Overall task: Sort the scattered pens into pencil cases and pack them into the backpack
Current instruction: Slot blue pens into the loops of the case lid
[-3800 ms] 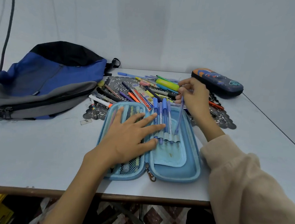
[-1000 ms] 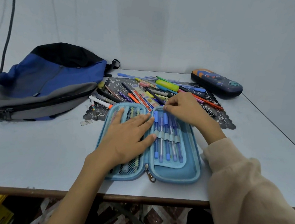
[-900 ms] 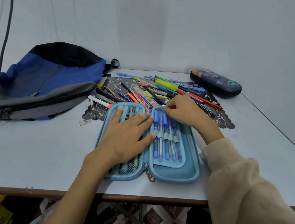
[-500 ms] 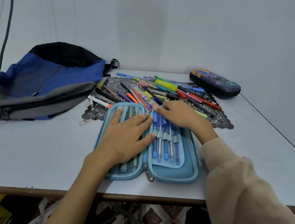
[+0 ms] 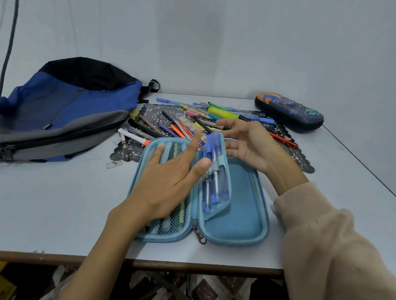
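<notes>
A smooth white table [image 5: 45,209] is edged in brown at the front. A soft blue, grey and black backpack [image 5: 60,110] is laid far left, well apart from the oval light-blue pencil case [image 5: 239,212] opened by the front edge. A rigid dark printed case [image 5: 290,113] is set far right. The pen-loaded flap [image 5: 216,175] is stood up between the hands. Scattered pens [image 5: 194,121] are heaped on a black lace mat [image 5: 293,155]. The left hand [image 5: 166,180] is spread on the mesh pocket [image 5: 175,219], thumb against the flap. The right hand [image 5: 252,144] is held open, gripping nothing.

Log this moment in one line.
left hand: flat on case, thumb at flap | right hand: empty, beside flap | flap: tilted up, holds blue pens | loose pens: on mat
</notes>
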### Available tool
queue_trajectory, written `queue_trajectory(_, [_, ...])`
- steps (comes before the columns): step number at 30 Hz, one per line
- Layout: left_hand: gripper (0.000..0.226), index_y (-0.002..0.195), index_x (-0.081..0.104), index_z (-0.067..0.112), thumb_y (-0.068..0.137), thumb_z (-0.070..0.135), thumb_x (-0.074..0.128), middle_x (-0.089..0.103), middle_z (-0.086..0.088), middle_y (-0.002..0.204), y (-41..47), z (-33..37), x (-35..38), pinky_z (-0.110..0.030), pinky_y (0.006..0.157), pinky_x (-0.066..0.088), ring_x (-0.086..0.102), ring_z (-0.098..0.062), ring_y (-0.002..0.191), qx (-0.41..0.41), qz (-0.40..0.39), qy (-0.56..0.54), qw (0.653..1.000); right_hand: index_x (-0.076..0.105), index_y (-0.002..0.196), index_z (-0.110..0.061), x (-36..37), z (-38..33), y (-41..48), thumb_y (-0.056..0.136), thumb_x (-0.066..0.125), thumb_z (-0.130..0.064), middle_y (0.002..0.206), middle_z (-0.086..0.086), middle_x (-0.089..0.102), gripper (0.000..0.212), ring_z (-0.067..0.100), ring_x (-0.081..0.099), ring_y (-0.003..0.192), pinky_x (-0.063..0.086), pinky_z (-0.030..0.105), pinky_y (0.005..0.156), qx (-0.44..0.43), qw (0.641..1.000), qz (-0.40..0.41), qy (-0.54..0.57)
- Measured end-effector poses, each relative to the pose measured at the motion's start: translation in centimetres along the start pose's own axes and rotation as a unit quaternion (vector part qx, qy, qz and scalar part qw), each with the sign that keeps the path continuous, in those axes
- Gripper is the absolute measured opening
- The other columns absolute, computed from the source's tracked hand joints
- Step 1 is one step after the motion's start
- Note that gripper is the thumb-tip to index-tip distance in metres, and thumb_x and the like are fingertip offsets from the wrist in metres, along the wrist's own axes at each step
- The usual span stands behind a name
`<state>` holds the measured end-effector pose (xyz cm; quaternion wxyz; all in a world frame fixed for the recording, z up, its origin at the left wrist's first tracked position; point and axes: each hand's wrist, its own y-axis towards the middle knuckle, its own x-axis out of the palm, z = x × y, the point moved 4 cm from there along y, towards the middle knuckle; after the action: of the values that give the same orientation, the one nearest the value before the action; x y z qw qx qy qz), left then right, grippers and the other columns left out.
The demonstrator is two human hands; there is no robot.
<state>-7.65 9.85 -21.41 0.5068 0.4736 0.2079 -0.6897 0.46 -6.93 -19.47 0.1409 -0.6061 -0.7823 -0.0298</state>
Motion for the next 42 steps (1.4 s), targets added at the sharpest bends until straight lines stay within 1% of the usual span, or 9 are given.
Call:
queue_trajectory(3, [0.071,0.147,-0.021,0.047,0.085,0.075,-0.003,0.026,0.031,0.137,-0.2,0.4,-0.4,-0.038,0.122,-0.005,0.004,0.034,0.121,0.003,0.028,-0.048,0.998,0.059,0.113,-0.009,1.0,0.8,0.0,0.084,0.051,0.009,0.097,0.014,0.062,0.035,0.023,0.06,0.077,0.057,0.031,0.067,-0.007,0.997,-0.058,-0.053])
queue_trajectory(10, [0.075,0.151,-0.001,0.049,0.083,0.076,0.017,0.034,0.019,0.152,-0.5,0.4,-1.0,-0.039,0.122,0.001,0.018,0.016,0.137,0.005,0.04,-0.062,0.997,0.061,0.12,-0.012,1.0,1.8,0.2,0.088,0.064,-0.007,0.094,0.012,0.062,0.032,0.022,0.06,0.071,0.055,0.034,0.061,-0.002,0.99,-0.067,-0.122])
queue_trajectory(14, [0.058,0.145,-0.002,0.058,0.097,0.039,0.024,0.047,0.011,0.098,-0.9,0.6,-1.1,-0.031,0.121,0.001,0.016,0.046,0.091,-0.043,0.02,-0.086,0.995,0.062,0.119,-0.01,0.7,2.0,0.5,0.085,0.071,-0.01,0.096,0.014,0.063,0.035,0.026,0.06,0.078,0.056,0.036,0.062,0.003,0.989,-0.072,-0.132])
queue_trajectory(19, [0.066,0.149,0.0,0.052,0.085,0.036,0.011,0.053,0.01,0.052,-1.6,0.7,-0.5,-0.029,0.12,0.005,0.046,0.017,0.088,-0.048,0.062,-0.06,0.995,0.065,0.104,0.0,1.7,0.5,1.6,0.086,0.064,-0.003,0.078,0.013,0.064,0.018,0.021,0.06,0.056,0.052,0.027,0.045,-0.011,0.974,0.001,-0.226])
queue_trajectory(26, [0.067,0.147,-0.008,0.055,0.081,0.046,0.001,0.054,-0.003,0.054,-1.3,0.4,-0.2,-0.032,0.121,0.003,0.054,0.002,0.089,-0.037,0.068,-0.045,0.996,0.069,0.089,-0.012,2.6,-1.6,7.8,0.087,0.055,-0.013,0.093,0.005,0.067,0.014,0.024,0.062,0.089,0.046,0.028,0.07,-0.132,0.732,0.102,-0.66])
queue_trajectory(29, [0.068,0.148,-0.009,0.052,0.081,0.046,-0.001,0.067,0.002,0.078,-1.3,0.5,-0.1,-0.034,0.121,0.003,0.052,0.006,0.086,-0.034,0.059,-0.023,0.997,0.07,0.097,-0.009,1.9,-0.5,8.9,0.089,0.058,-0.018,0.102,0.011,0.067,0.017,0.028,0.062,0.094,0.044,0.03,0.068,-0.099,0.693,0.108,-0.705])
queue_trajectory(33, [0.067,0.147,-0.01,0.056,0.081,0.048,0.0,0.053,0.007,0.053,-1.3,1.1,-0.2,-0.035,0.121,0.002,0.053,0.006,0.082,-0.044,0.064,-0.039,0.996,0.069,0.089,-0.007,1.9,-0.7,9.0,0.085,0.063,-0.021,0.098,0.006,0.059,0.016,0.024,0.057,0.089,0.047,0.035,0.071,-0.104,0.677,0.119,-0.719])
queue_trajectory(37, [0.066,0.146,-0.009,0.056,0.081,0.049,0.0,0.05,0.002,0.051,-1.4,1.4,-0.4,-0.038,0.121,0.005,0.054,0.002,0.084,-0.047,0.073,-0.032,0.996,0.059,0.068,-0.005,1.1,-0.4,9.4,0.077,0.069,-0.014,0.072,0.009,0.054,0.016,0.022,0.051,0.068,0.041,0.032,0.059,-0.044,0.784,0.12,-0.607])
queue_trajectory(42, [0.067,0.148,-0.006,0.054,0.082,0.05,0.003,0.048,0.003,0.055,-1.5,2.0,-0.5,-0.044,0.122,0.001,0.055,-0.002,0.089,-0.055,0.063,-0.04,0.996,0.069,0.093,0.007,-0.6,-1.7,8.1,0.077,0.068,0.002,0.085,0.021,0.067,0.017,0.019,0.058,0.068,0.049,0.029,0.058,-0.078,0.938,0.205,-0.267])
